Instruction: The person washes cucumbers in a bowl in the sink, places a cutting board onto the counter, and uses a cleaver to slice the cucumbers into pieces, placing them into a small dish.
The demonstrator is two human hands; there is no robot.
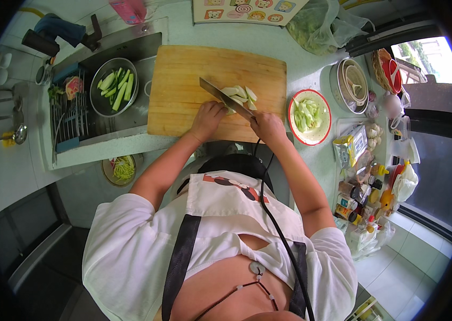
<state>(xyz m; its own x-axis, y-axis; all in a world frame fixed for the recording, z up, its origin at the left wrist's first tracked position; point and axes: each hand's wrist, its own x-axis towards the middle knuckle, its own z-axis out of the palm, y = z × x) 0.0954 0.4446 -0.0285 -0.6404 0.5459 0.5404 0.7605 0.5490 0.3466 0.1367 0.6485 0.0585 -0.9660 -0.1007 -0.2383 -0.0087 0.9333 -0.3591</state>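
On the wooden cutting board (183, 69), my right hand (267, 127) grips a kitchen knife (212, 89) by the handle. Its broad blade slants toward the far left. Pale green vegetable slices (243, 95) lie in a small heap against the blade's far side. My left hand (208, 120) is on the near side, its fingers bent and pressed together beside the blade. A bit of pale vegetable shows by those fingertips; most of it is hidden by the hand and knife. Just right of the board stands a red-rimmed bowl (328, 124) holding pale green slices.
At left, a metal bowl (93, 101) of green vegetable pieces sits in the sink (153, 45) by a dish rack (66, 120). Below the counter is a bowl of green shreds (122, 170). Bottles and jars (351, 200), nested strainers (351, 83) and a plastic bag (325, 27) line the right.
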